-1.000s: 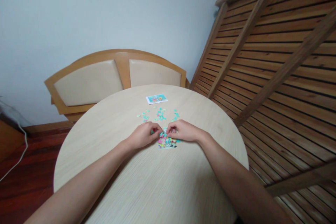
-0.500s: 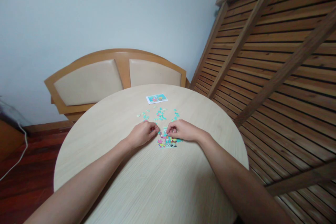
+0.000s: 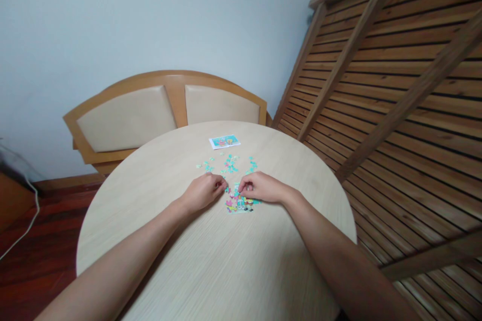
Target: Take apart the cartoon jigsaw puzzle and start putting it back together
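A partly joined jigsaw puzzle point(image 3: 240, 203) with colourful cartoon figures lies flat on the round wooden table point(image 3: 211, 271). At its left edge my left hand point(image 3: 206, 190) is closed, thumb and fingertips pinched beside a small puzzle piece point(image 3: 228, 190); whether they grip it is too small to tell. My right hand point(image 3: 259, 186) rests over the upper right part of the puzzle, its fingertips bent together and pressed down on it. Anything between those fingertips is hidden. Loose turquoise puzzle pieces point(image 3: 231, 163) are scattered just beyond both hands.
Farther back on the table lies a picture card point(image 3: 225, 141) with a similar cartoon scene. Behind the table stands a padded headboard point(image 3: 128, 118) against the wall. A slatted wooden frame point(image 3: 376, 85) leans along the right. A white cable point(image 3: 36, 205) hangs at the left.
My left hand has shifted very slightly left, its fingertips now a little farther from the puzzle. My right hand stays almost still in the same place.
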A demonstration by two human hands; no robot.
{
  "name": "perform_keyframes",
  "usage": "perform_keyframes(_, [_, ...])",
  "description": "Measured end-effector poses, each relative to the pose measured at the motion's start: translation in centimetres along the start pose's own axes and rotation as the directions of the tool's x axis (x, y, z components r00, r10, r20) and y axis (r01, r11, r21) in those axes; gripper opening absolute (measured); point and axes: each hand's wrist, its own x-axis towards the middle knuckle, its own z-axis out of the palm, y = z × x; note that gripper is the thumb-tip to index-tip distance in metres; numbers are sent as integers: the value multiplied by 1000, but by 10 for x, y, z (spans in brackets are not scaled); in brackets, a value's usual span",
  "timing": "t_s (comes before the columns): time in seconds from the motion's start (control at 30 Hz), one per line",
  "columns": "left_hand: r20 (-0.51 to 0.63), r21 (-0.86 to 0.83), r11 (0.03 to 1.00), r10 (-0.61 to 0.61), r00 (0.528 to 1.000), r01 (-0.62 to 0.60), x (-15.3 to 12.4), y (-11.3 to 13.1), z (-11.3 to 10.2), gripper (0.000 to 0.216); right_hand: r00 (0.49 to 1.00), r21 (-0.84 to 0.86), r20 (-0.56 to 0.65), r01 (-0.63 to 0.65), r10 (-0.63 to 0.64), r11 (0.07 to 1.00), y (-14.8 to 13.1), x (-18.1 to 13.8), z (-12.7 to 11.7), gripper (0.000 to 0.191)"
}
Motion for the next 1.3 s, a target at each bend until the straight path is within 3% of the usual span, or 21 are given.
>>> perform_keyframes(0.27, [139,-19,999,43,989,-40,-4,6,-15,23,1000,6,9,0,-1,1000,1,0,0,19])
perform_keyframes(1.03, [220,61,996,52,974,-67,-7,12,-26,23,999,-27,10,-41,42,999,-10,-2,-2,17])
perform_keyframes(1.3, [219,28,988,144,965,-154,-6,1,-20,22,998,-55,3,-68,68,996,-13,-3,-3,18])
